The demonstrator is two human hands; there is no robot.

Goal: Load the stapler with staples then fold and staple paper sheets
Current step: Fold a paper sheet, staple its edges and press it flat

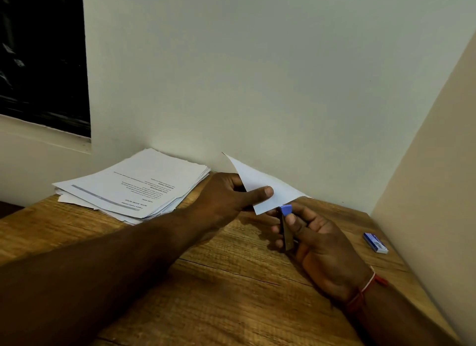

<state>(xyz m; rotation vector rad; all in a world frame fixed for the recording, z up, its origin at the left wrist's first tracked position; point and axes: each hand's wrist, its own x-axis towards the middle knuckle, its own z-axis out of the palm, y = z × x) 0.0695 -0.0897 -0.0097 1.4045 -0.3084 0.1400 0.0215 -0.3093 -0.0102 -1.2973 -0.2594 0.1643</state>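
My left hand pinches a folded white sheet between thumb and fingers, holding it up above the wooden table. My right hand grips a small stapler with a blue top and metal body. The stapler's blue end touches the sheet's lower corner. Whether the paper sits inside the stapler's jaws is hidden. A stack of printed sheets lies at the back left of the table against the wall.
A small blue and white staple box lies on the table at the right, close to the side wall. The back wall and a dark window bound the far side. A red thread band circles my right wrist.
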